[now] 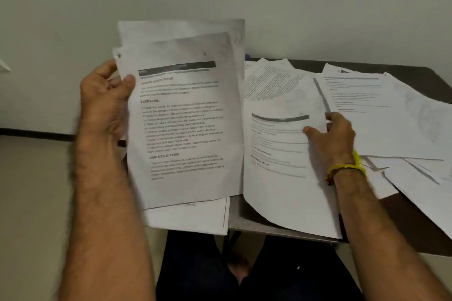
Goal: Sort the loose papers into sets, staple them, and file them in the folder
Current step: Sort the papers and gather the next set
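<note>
Here, left hand gripping sheets headed "TASK GOAL", "TASK DESCRIPTION"

Bare forearms, yellow wristband, dark trousers

The left hand holds a stack of sheets upright at the left, off the surface's left edge and above the lap. To its right, one sheet lies on the surface, its near corner overhanging the front edge; the right hand rests on its right side. More papers lie overlapping further right and behind, toward the wall.
</note>
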